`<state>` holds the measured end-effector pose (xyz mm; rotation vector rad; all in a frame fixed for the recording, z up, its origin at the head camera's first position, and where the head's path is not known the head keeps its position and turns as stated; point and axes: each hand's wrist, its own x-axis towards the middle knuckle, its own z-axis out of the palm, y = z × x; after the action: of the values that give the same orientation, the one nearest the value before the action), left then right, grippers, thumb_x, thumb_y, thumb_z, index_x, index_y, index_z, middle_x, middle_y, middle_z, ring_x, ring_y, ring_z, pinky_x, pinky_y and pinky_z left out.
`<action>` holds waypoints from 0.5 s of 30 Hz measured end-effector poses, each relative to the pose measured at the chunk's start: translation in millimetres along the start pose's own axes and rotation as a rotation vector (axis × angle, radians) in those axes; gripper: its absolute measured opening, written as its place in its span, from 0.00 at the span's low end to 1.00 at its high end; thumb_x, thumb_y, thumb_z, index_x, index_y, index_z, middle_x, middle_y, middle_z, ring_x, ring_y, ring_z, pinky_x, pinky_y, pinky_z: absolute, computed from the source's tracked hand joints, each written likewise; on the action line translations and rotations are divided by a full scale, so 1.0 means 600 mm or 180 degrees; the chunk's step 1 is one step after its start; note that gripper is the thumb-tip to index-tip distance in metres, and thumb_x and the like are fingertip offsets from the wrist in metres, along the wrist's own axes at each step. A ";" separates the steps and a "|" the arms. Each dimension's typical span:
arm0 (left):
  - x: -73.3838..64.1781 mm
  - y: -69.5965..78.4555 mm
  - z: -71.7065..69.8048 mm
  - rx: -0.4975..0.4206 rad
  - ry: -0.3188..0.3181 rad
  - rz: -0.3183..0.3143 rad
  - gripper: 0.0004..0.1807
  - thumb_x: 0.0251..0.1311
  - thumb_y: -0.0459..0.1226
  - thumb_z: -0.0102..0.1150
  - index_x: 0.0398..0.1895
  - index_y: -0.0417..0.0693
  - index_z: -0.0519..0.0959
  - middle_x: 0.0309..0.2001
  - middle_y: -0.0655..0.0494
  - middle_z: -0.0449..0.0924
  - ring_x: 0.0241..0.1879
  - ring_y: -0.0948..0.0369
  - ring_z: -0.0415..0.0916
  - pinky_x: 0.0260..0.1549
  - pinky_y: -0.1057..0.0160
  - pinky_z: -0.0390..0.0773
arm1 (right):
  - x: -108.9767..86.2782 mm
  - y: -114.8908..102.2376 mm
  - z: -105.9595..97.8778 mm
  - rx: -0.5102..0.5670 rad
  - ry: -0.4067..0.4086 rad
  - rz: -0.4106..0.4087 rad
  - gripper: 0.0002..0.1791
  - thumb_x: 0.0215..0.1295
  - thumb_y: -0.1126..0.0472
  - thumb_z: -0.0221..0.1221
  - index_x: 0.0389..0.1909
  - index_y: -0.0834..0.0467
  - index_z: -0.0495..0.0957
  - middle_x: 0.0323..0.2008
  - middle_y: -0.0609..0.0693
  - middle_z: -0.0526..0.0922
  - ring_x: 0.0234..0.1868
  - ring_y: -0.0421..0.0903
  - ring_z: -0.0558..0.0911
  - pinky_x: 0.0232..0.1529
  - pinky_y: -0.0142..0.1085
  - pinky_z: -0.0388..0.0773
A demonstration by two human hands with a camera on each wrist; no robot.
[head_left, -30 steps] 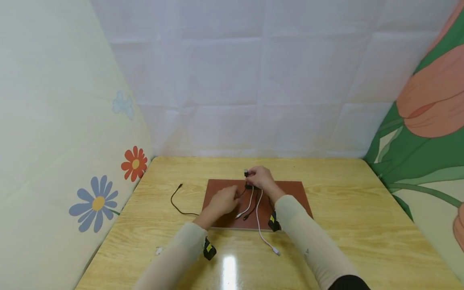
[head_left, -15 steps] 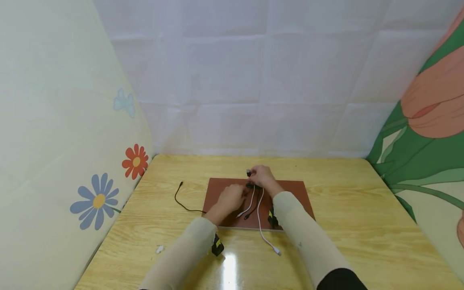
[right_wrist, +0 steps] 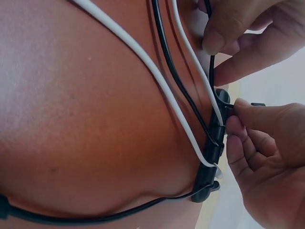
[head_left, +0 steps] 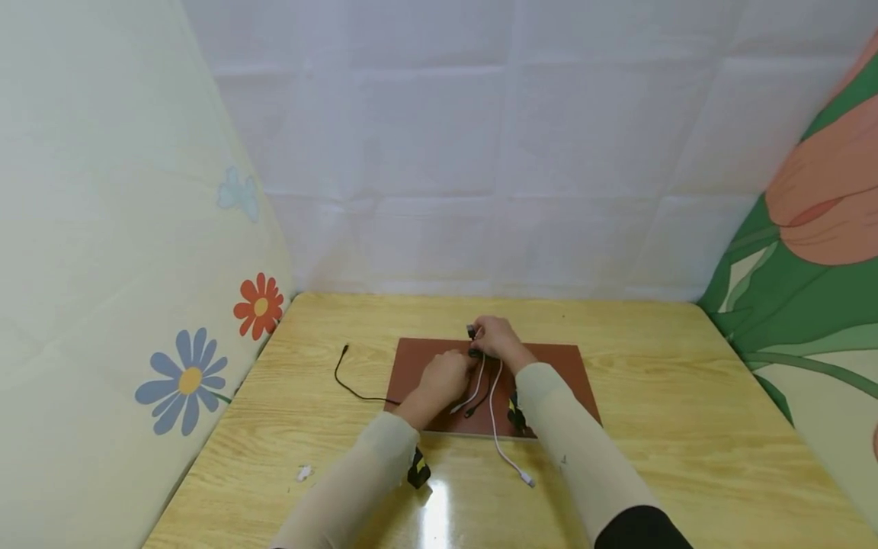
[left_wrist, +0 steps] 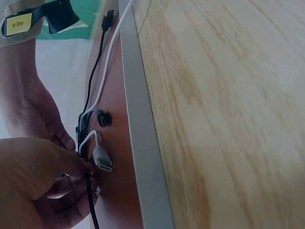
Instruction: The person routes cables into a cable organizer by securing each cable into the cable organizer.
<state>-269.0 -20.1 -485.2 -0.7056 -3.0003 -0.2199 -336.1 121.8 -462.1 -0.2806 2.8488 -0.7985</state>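
A black cable holder (right_wrist: 215, 155) with several slots sits at the far edge of a brown board (head_left: 549, 374). My left hand (head_left: 446, 377) pinches a thin black cable (right_wrist: 211, 71) between thumb and fingers, just short of the holder's end slot. On the far side, my right hand (head_left: 495, 335) pinches the same cable close against the holder, and its black plug (head_left: 471, 332) sticks up past the fingers. A thick white cable (right_wrist: 138, 50), a thinner white cable (right_wrist: 191, 55) and another black cable (right_wrist: 174, 71) run through the other slots.
The black cable's other end (head_left: 345, 348) lies on the wooden table (head_left: 686, 427) to the left. A white USB plug (head_left: 527, 479) hangs over the board's front edge onto the table. A small white scrap (head_left: 304, 473) lies at the left front.
My left hand has moved right, up close to my right hand, and the black cable's tail has slid slightly right with it. My right hand stays at the holder.
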 end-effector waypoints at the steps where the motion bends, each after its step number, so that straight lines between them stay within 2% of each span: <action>1: 0.000 -0.001 0.001 -0.0004 -0.0012 -0.0011 0.10 0.74 0.37 0.55 0.37 0.56 0.86 0.31 0.53 0.80 0.30 0.56 0.79 0.21 0.60 0.77 | 0.000 0.000 0.001 -0.0008 0.0005 -0.0003 0.12 0.67 0.64 0.66 0.49 0.62 0.80 0.43 0.57 0.85 0.46 0.54 0.83 0.49 0.46 0.80; 7: 0.001 -0.003 0.003 0.0061 -0.0085 -0.0082 0.11 0.74 0.37 0.54 0.36 0.56 0.86 0.33 0.54 0.81 0.32 0.56 0.80 0.24 0.60 0.79 | 0.002 -0.003 0.002 -0.0078 0.0003 -0.0080 0.12 0.66 0.63 0.66 0.48 0.62 0.81 0.42 0.56 0.85 0.45 0.54 0.83 0.48 0.46 0.80; 13: 0.002 -0.004 0.000 -0.0028 -0.0101 -0.0007 0.12 0.72 0.35 0.57 0.29 0.52 0.83 0.34 0.54 0.80 0.31 0.57 0.80 0.24 0.62 0.78 | 0.007 -0.006 0.001 -0.0361 -0.0032 -0.0012 0.12 0.65 0.62 0.68 0.47 0.60 0.84 0.43 0.55 0.86 0.45 0.54 0.83 0.50 0.47 0.80; 15: 0.003 -0.005 0.000 -0.0050 -0.0116 0.0030 0.12 0.72 0.35 0.57 0.28 0.51 0.83 0.35 0.54 0.81 0.32 0.57 0.80 0.25 0.62 0.78 | 0.011 -0.007 0.001 -0.0425 -0.0058 0.0035 0.09 0.65 0.61 0.69 0.43 0.60 0.84 0.42 0.54 0.86 0.45 0.53 0.82 0.49 0.46 0.79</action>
<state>-271.8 -22.2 -485.6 -0.7328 -3.0324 -0.2327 -341.5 116.4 -461.3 -0.2880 2.8885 -0.6014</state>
